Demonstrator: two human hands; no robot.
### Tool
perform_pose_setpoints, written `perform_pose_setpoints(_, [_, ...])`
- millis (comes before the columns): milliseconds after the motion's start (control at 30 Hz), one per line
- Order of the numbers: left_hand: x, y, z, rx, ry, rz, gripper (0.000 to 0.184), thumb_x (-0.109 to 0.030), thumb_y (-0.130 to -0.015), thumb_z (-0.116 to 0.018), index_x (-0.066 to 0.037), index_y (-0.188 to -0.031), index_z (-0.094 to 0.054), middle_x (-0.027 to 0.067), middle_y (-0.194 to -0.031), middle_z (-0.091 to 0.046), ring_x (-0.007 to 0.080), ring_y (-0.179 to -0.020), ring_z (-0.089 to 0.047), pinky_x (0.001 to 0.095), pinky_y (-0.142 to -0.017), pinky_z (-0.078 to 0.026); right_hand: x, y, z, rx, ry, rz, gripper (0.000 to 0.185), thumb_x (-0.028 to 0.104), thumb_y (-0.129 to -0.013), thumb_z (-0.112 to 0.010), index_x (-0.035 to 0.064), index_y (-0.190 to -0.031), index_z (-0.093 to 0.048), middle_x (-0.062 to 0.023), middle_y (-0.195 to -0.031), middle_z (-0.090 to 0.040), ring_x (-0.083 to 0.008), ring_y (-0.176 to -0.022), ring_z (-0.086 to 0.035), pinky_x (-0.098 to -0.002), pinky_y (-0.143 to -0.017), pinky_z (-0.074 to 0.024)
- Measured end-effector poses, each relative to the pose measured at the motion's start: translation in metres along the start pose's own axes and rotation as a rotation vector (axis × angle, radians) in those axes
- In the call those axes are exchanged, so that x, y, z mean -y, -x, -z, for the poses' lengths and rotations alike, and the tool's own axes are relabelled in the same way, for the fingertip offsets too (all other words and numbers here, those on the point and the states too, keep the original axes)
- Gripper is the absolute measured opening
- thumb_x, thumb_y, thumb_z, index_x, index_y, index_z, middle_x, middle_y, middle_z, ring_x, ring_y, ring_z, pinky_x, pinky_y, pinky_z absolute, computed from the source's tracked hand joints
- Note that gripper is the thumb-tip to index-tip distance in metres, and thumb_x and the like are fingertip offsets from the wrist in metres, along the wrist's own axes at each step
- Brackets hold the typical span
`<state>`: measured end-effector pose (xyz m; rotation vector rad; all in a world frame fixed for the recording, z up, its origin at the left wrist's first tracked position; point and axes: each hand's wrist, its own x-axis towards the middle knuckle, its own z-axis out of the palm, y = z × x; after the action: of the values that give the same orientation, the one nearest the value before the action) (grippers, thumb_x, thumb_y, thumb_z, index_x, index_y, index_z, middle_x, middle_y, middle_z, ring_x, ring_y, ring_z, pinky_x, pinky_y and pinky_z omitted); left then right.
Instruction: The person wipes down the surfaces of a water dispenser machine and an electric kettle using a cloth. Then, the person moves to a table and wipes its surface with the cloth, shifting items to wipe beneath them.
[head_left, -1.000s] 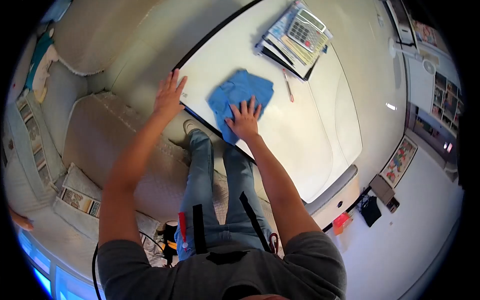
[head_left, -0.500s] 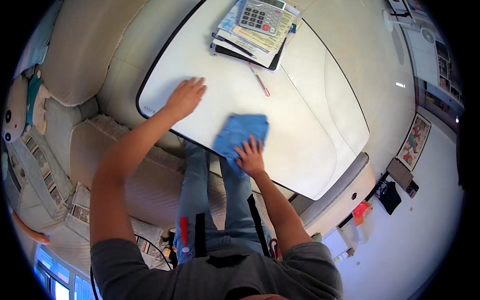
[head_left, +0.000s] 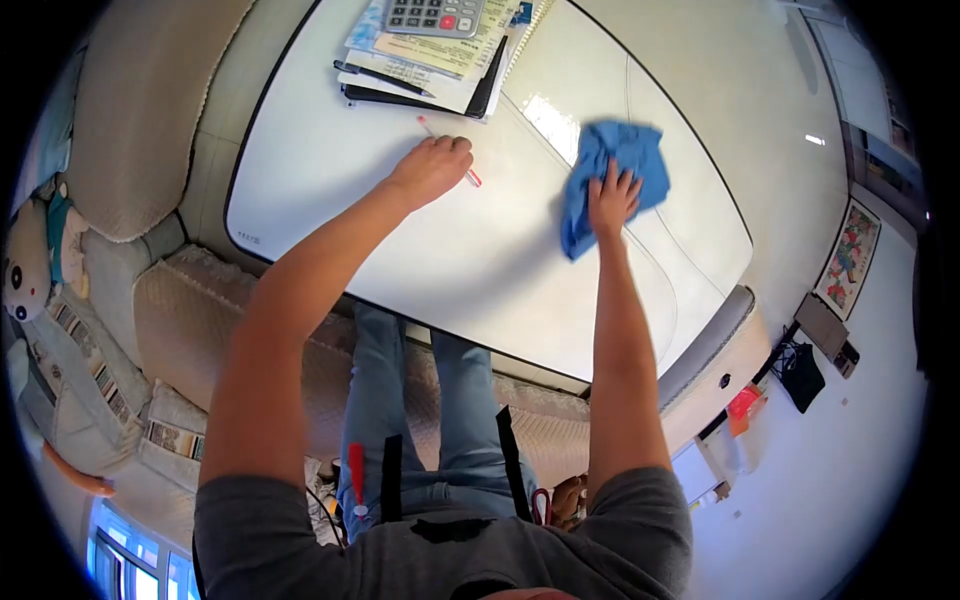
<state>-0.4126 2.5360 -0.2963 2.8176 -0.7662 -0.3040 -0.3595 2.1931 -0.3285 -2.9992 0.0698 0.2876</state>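
Observation:
On the right half of the white table (head_left: 330, 200), my right hand (head_left: 612, 200) presses down on a bunched blue cloth (head_left: 640, 160) and grips it, the fingertips showing on top. My left hand (head_left: 435, 170) is closed over a pen with red ends (head_left: 473, 179). Both ends of the pen stick out from beneath the hand; the fingers hide its middle.
At the table's far side lies a stack of papers (head_left: 440, 65) with a calculator (head_left: 435, 18) on top and a dark pen (head_left: 385, 78). Light glares off the tabletop near the cloth. A padded sofa (head_left: 180, 320) runs along the near side.
My right hand has carried the cloth from the table's near edge across to the right and farther away. The left hand has moved right, from bare tabletop onto the pen.

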Motion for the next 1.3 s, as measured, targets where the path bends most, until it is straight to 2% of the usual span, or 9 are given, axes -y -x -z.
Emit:
perform_pose_setpoints(200, [0.004,0.05,-0.004,0.027,-0.027,0.059,0.009,-0.009,-0.08,-0.053,-0.004,-0.088,-0.054,0.0094,-0.093,-0.053,0.0223,-0.082,-0.06,0.0355,-0.072,-0.051,0.103,-0.081,0.013,0.016,-0.01,0.209,0.06,0.049,-0.085,-0.052,0.0291,-0.14,-0.04,-0.0158,-0.146,-0.031,-0.046,-0.139,-0.014,-0.0685,-0.106,-0.0125])
perform_pose_setpoints(300, [0.014,0.079,-0.002,0.016,-0.029,0.113,0.008,-0.008,-0.08,-0.053,-0.005,-0.088,-0.052,0.0097,-0.09,-0.054,0.0219,-0.082,-0.06,0.0354,-0.07,-0.051,0.134,-0.046,0.008,-0.036,0.01,0.395,0.055,0.045,-0.086,-0.052,0.025,-0.136,-0.044,-0.0163,-0.144,-0.034,-0.0452,-0.139,-0.017,-0.0681,-0.106,-0.0139])
perform_pose_setpoints(533, [0.037,0.138,0.008,-0.068,-0.108,0.386,0.008,-0.006,-0.08,-0.055,-0.006,-0.087,-0.051,0.0077,-0.079,-0.056,0.0217,-0.069,-0.062,0.0332,-0.059,-0.053,0.166,0.071,-0.007,0.042,-0.031,0.508,0.057,0.044,-0.083,-0.057,0.0158,-0.132,-0.048,-0.0211,-0.136,-0.039,-0.0473,-0.137,-0.018,-0.0689,-0.106,-0.0104])
perform_pose_setpoints(733, [0.048,0.138,0.029,-0.243,-0.046,0.401,0.012,-0.004,-0.079,-0.057,-0.005,-0.09,-0.053,0.009,-0.083,-0.058,0.0239,-0.073,-0.062,0.0353,-0.062,-0.053,0.205,0.101,-0.017,0.053,-0.073,0.492,0.062,0.048,-0.082,-0.058,0.0154,-0.133,-0.048,-0.0212,-0.136,-0.038,-0.0482,-0.137,-0.015,-0.069,-0.106,-0.0087])
perform_pose_setpoints(933, [0.043,0.091,0.035,-0.139,0.019,0.233,0.017,-0.008,-0.077,-0.056,-0.007,-0.094,-0.054,0.0085,-0.094,-0.057,0.0243,-0.084,-0.061,0.0357,-0.071,-0.052,0.224,0.166,-0.023,0.314,-0.147,0.844,0.051,0.041,-0.081,-0.061,0.02,-0.127,-0.054,-0.0153,-0.135,-0.041,-0.0404,-0.139,-0.017,-0.0677,-0.108,-0.0097])
perform_pose_setpoints(967, [0.04,0.083,0.032,-0.084,0.015,0.174,0.017,-0.01,-0.078,-0.055,-0.008,-0.095,-0.054,0.0083,-0.097,-0.056,0.0241,-0.087,-0.061,0.0349,-0.073,-0.052,0.23,0.176,-0.02,0.27,-0.186,0.859,0.041,0.028,-0.081,-0.06,0.0197,-0.121,-0.056,-0.012,-0.132,-0.045,-0.0375,-0.137,-0.025,-0.0656,-0.106,-0.0204])
perform_pose_setpoints(1133, [0.021,0.047,0.009,-0.057,0.036,0.079,0.019,-0.012,-0.08,-0.053,-0.008,-0.098,-0.053,0.0073,-0.097,-0.055,0.0249,-0.091,-0.06,0.0368,-0.077,-0.052,0.233,0.22,-0.029,0.172,-0.227,0.888,0.03,0.015,-0.078,-0.057,0.0166,-0.108,-0.06,-0.0083,-0.122,-0.052,-0.0357,-0.121,-0.045,-0.0557,-0.092,-0.0385])
perform_pose_setpoints(1233, [0.016,0.032,0.012,-0.001,0.126,0.108,0.022,-0.011,-0.081,-0.053,-0.007,-0.103,-0.053,0.0077,-0.104,-0.056,0.0255,-0.096,-0.06,0.0382,-0.081,-0.051,0.234,0.218,-0.01,0.372,-0.404,0.797,0.032,0.008,-0.076,-0.058,0.0154,-0.107,-0.061,-0.0087,-0.118,-0.053,-0.0341,-0.115,-0.049,-0.0474,-0.092,-0.0408])
perform_pose_setpoints(1300, [0.017,0.035,0.01,0.053,0.21,0.159,0.025,-0.01,-0.082,-0.052,-0.007,-0.107,-0.054,0.0085,-0.111,-0.056,0.026,-0.1,-0.059,0.0387,-0.084,-0.05,0.227,0.209,0.002,0.854,-1.011,0.45,0.045,-0.001,-0.073,-0.056,0.0138,-0.116,-0.058,-0.0115,-0.118,-0.054,-0.0336,-0.11,-0.051,-0.0418,-0.092,-0.0419])
